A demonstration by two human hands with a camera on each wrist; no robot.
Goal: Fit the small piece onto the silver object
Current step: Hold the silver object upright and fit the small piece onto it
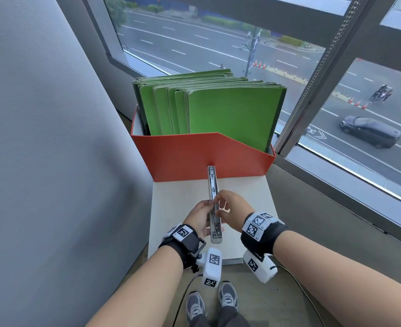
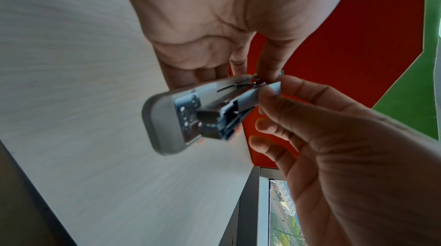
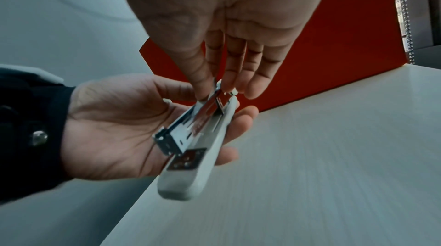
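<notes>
The silver object is a long metal stapler (image 1: 212, 185), swung open and pointing away from me above the white table (image 1: 246, 192). My left hand (image 1: 203, 210) grips it from the left side, thumb on top and fingers curled underneath (image 3: 241, 123). My right hand (image 1: 220, 200) pinches a small flat metal piece (image 2: 268, 89) between thumb and fingertips, right at the stapler's channel near the hinge (image 3: 220, 97). The piece touches the stapler's inner rail (image 2: 222, 105). I cannot tell how far it sits in. The grey base (image 3: 181, 184) points toward me.
A red box (image 1: 194, 156) of upright green folders (image 1: 230, 114) stands at the table's far end, just beyond the stapler's tip. A grey wall is on the left, and a window ledge (image 1: 336, 197) runs along the right. My shoes (image 1: 227, 296) are below the near edge.
</notes>
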